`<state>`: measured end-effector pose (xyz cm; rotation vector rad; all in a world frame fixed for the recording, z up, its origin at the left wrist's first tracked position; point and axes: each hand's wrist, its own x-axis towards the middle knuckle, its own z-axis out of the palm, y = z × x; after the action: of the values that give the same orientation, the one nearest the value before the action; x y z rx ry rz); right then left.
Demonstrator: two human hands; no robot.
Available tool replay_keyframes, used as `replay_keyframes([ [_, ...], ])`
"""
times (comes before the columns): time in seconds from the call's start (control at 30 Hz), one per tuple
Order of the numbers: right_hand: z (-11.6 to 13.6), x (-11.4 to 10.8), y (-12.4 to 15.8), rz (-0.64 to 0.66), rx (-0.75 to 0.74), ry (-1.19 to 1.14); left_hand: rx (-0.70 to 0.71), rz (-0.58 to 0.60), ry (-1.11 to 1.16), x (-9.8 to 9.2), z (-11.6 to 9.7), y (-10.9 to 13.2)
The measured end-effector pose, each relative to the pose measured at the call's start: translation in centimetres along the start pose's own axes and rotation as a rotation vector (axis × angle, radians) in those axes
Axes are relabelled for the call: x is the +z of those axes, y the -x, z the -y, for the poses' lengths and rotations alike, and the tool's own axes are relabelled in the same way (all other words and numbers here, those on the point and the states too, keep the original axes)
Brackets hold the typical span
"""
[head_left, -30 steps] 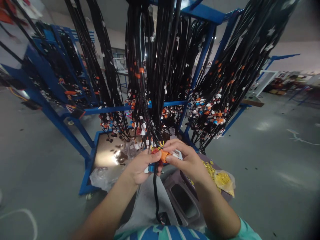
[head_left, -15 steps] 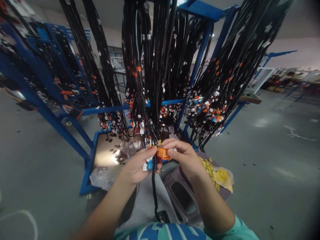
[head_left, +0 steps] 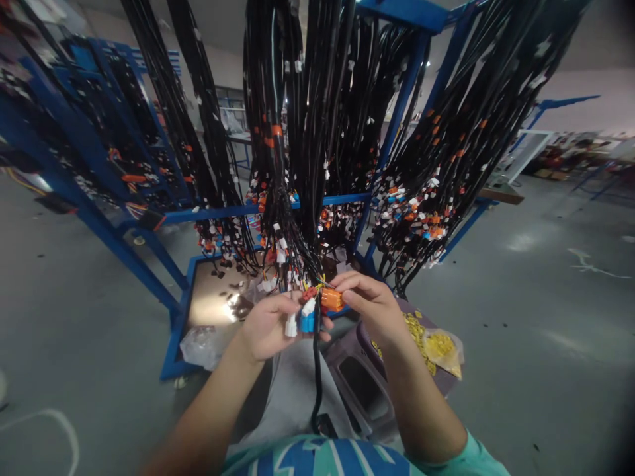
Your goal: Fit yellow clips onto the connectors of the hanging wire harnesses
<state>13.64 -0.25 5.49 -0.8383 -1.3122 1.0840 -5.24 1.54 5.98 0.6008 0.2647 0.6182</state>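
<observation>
head cam | 1 view | looks forward and down | close over hands | blue rack (head_left: 397,99) ahead

Two hands show: one left hand (head_left: 268,324) and one right hand (head_left: 372,307). Between them are one orange connector (head_left: 331,299), one blue connector (head_left: 307,322) and one white connector (head_left: 291,326). One bag of yellow pieces (head_left: 441,350) lies at four o'clock. Perhaps five harness bundles (head_left: 278,99) hang at twelve o'clock.

I am looking into a wiring workshop in a factory hall: bundles of black cables (head_left: 317,132) with white and orange plugs (head_left: 411,211) hang from blue steel racks (head_left: 213,213), more racks (head_left: 84,205) stand beside them, and the wide floor (head_left: 520,317) is bare grey concrete.
</observation>
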Motion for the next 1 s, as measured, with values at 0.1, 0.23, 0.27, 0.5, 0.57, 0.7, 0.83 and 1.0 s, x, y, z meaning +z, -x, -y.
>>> replay_keyframes([
  [0.1,-0.3,0.1,0.0,-0.043,0.008,-0.021,0.017,-0.059,-0.069,-0.1,0.1,0.1],
  [0.23,-0.3,0.4,0.0,-0.102,0.037,-0.108,0.019,-0.118,-0.128,-0.2,0.1,0.3],
  [0.27,-0.2,0.4,0.0,-0.116,0.044,-0.136,0.010,-0.121,-0.135,-0.2,0.1,0.3],
  [0.5,0.0,0.3,-0.1,-0.159,0.099,-0.235,-0.027,-0.303,-0.198,0.5,-0.3,0.6],
  [0.57,-0.1,0.2,-0.1,-0.164,0.114,-0.274,-0.006,-0.366,-0.247,0.6,-0.5,0.8],
  [0.7,-0.1,0.1,-0.3,-0.175,0.174,-0.376,0.004,-0.335,-0.323,0.3,-1.0,1.0],
  [0.83,0.0,0.1,-0.4,-0.187,0.215,-0.442,-0.009,-0.286,-0.314,-0.1,-1.0,1.0],
  [1.0,0.0,0.3,-0.4,-0.184,0.248,-0.488,-0.026,-0.224,-0.270,-0.2,-0.8,0.8],
])
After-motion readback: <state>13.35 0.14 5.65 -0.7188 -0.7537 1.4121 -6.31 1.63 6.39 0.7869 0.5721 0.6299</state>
